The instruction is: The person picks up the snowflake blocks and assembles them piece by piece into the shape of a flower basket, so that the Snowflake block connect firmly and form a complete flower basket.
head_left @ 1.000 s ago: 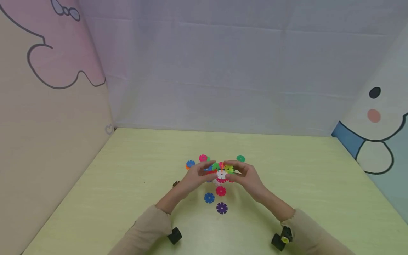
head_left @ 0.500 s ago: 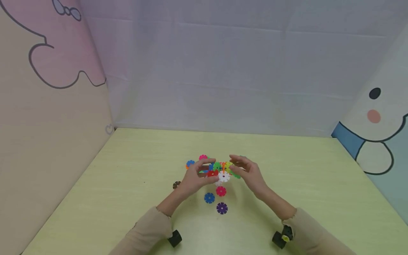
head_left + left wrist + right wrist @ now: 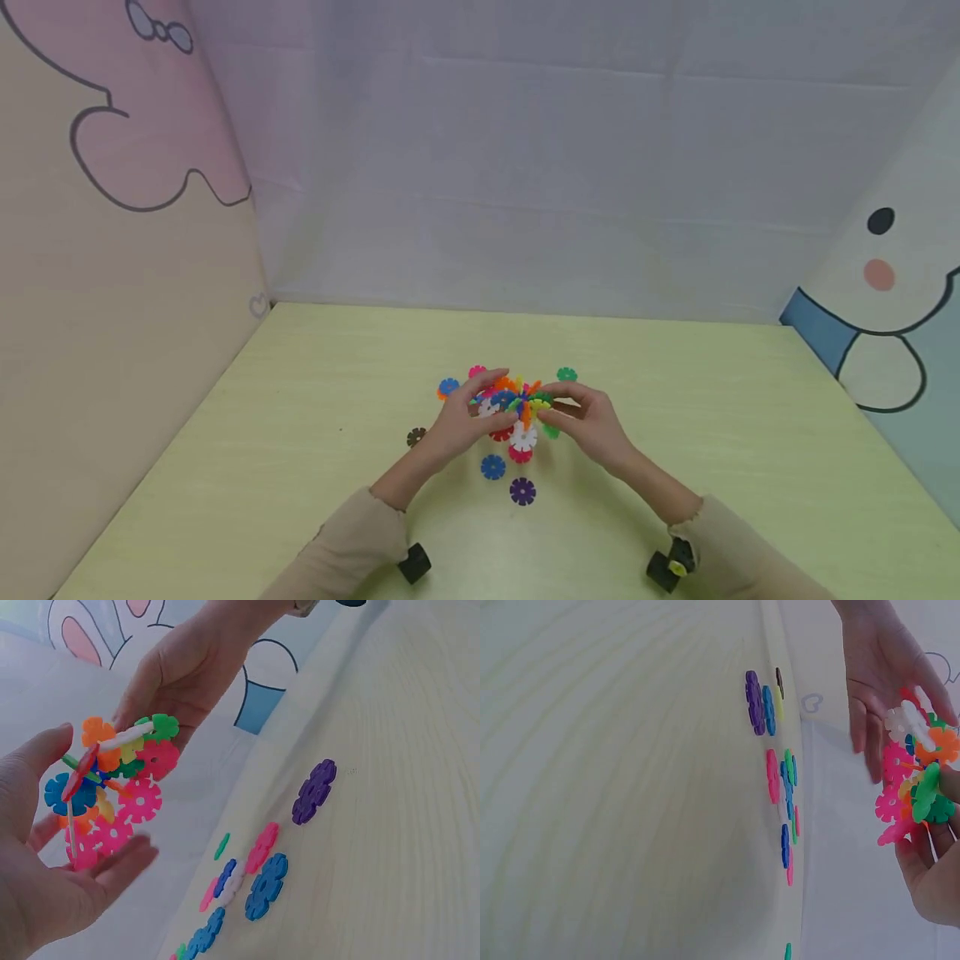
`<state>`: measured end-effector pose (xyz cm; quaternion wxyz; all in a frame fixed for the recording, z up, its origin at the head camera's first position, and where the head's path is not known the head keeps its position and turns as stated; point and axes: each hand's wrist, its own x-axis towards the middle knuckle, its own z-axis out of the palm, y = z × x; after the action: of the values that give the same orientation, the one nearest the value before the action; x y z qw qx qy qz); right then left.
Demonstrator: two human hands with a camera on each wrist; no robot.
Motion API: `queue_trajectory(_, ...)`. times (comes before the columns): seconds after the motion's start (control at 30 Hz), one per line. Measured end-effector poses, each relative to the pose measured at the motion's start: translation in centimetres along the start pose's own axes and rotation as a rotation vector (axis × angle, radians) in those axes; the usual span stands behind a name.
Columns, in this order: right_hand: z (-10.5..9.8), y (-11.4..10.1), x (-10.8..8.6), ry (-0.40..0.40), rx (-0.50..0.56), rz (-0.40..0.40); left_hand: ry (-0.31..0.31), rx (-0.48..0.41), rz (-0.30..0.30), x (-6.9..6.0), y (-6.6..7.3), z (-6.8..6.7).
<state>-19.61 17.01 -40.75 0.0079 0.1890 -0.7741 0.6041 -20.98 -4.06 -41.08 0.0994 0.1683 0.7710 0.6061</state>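
A ball-like cluster of interlocked snowflake discs [image 3: 522, 403] in pink, orange, green, blue, white and other colours is held above the table. My right hand [image 3: 600, 425] pinches its right side; in the right wrist view the thumb lies by a green disc [image 3: 928, 793]. On the other side, my left hand [image 3: 456, 423] surrounds the cluster loosely, thumb and fingers spread apart. Its fingers [image 3: 124, 866] look fairly straight beneath the pink discs [image 3: 161, 754]. Whether the left fingertips touch the cluster is hard to tell.
Loose snowflake discs lie on the table: a purple disc [image 3: 522, 492], a blue disc [image 3: 492, 467], a brown disc [image 3: 416, 437], a green disc [image 3: 567, 375], a blue one [image 3: 448, 386] over orange, and others behind the hands. A grey cloth [image 3: 525, 167] hangs beyond the back edge.
The cluster has been turned, so orange edges now face up and the white disc sits lower. My right hand drew back from it half a second ago and now pinches it again.
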Motion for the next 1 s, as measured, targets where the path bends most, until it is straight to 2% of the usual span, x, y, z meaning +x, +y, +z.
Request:
queue_trajectory(0.17, 0.1, 0.1, -0.1, 0.008, -0.123, -0.092, -0.006, -0.074, -0.03, 0.0, -0.1, -0.1)
queue_trajectory(0.3, 0.4, -0.4, -0.2, 0.031, -0.209, -0.11, 0.035, -0.072, -0.041, 0.0, -0.1, 0.1)
queue_trajectory(0.47, 1.0, -2.7, -0.6, 0.091, -0.214, -0.12, 0.133, -0.122, -0.059, 0.0, 0.1, 0.4)
queue_trajectory(0.57, 1.3, -3.6, -0.6, 0.105, -0.211, -0.142, 0.117, -0.22, -0.063, 0.0, 0.2, 0.7)
queue_trajectory(0.67, 1.4, -3.8, -0.6, 0.095, -0.193, -0.165, 0.095, -0.264, -0.046, -0.1, 0.3, 1.1)
queue_trajectory(0.77, 1.3, -3.5, -0.4, 0.061, -0.176, -0.178, 0.108, -0.266, -0.03, -0.3, 0.5, 1.2)
queue_trajectory(0.87, 0.6, -2.3, 0.2, 0.02, -0.182, -0.179, 0.113, -0.262, -0.039, -0.4, 0.5, 0.8)
queue_trajectory(1.0, -1.3, -0.2, 2.0, 0.02, -0.282, -0.143, 0.134, -0.231, -0.068, -0.4, 0.3, -0.3)
